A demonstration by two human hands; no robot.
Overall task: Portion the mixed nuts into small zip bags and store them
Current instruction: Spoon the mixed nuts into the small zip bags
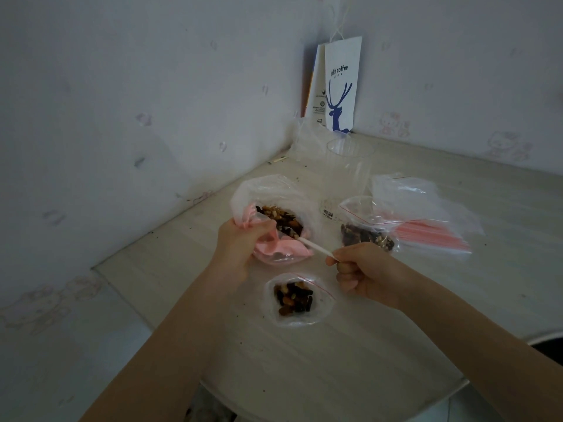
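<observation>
A spoon (pixel 313 246) dipped into the nuts (pixel 281 219) in the big bag (pixel 274 190).
The nuts lay up and to the left of the right hand (pixel 356 271), which pinched the spoon's end. The spoon's long line slanted from that hand into the bag. The left hand (pixel 243 239) was nearer the nuts and gripped the bag's pink edge. A small bag (pixel 323 310), open and partly filled, sat on the worktop (pixel 396 345) just below both hands. The scoop likely goes there.
</observation>
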